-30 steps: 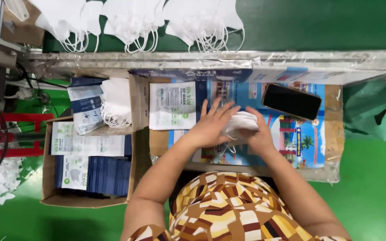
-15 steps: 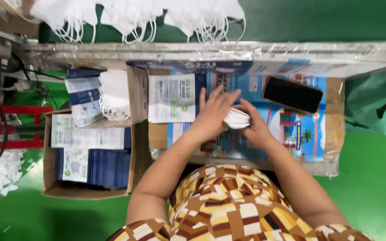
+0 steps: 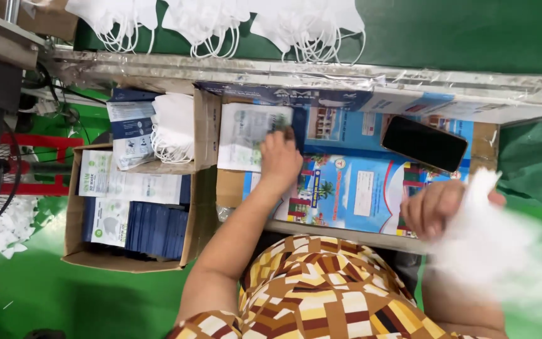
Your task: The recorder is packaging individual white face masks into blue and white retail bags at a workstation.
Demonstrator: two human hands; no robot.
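My left hand (image 3: pixel 280 157) rests on the right edge of a stack of flat plastic mask pouches (image 3: pixel 244 137) lying on the work board, fingers curled at the top pouch. My right hand (image 3: pixel 437 207) is off to the right, near the board's front edge, closed around a bundle of white face masks (image 3: pixel 490 242) that is motion-blurred. A black phone (image 3: pixel 425 143) lies on the blue printed board (image 3: pixel 346 188) between the two hands.
A cardboard box (image 3: pixel 133 213) at left holds several blue and white pouches, with a smaller box of white masks (image 3: pixel 174 129) behind it. More white masks (image 3: pixel 221 22) hang along the green conveyor at the top. A foil-wrapped rail (image 3: pixel 321 72) crosses above the board.
Both hands were together on the mask bundle at the board's middle. Now my left hand has reached up-left to the pouch stack and my right hand has swung right with the masks.
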